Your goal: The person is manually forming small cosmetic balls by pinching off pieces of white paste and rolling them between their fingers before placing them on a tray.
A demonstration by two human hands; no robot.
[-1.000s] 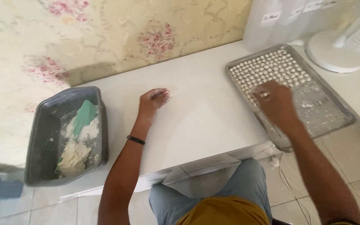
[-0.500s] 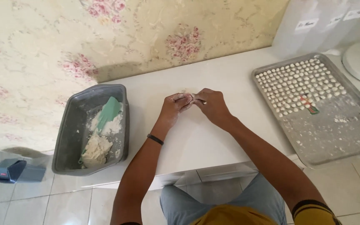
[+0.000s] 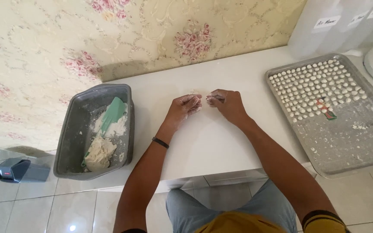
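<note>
I see both hands meet at mid-table: left hand (image 3: 185, 108) floury, fingers curled loosely, what they pinch too small to tell; right hand (image 3: 229, 105) closed on a thin tool (image 3: 216, 97), its tip pointing at the left fingertips. White table (image 3: 203, 142) under both. Left of them, a grey tub (image 3: 72, 142) holds dough (image 3: 99, 152) and a green scraper (image 3: 111, 115). Right, a metal tray (image 3: 346, 146) carries rows of small dough pieces (image 3: 314, 84).

Two hands (image 3: 185, 108), one grey tub (image 3: 76, 129), one metal tray (image 3: 346, 149), one green scraper (image 3: 111, 115), one dough lump (image 3: 99, 152)
</note>
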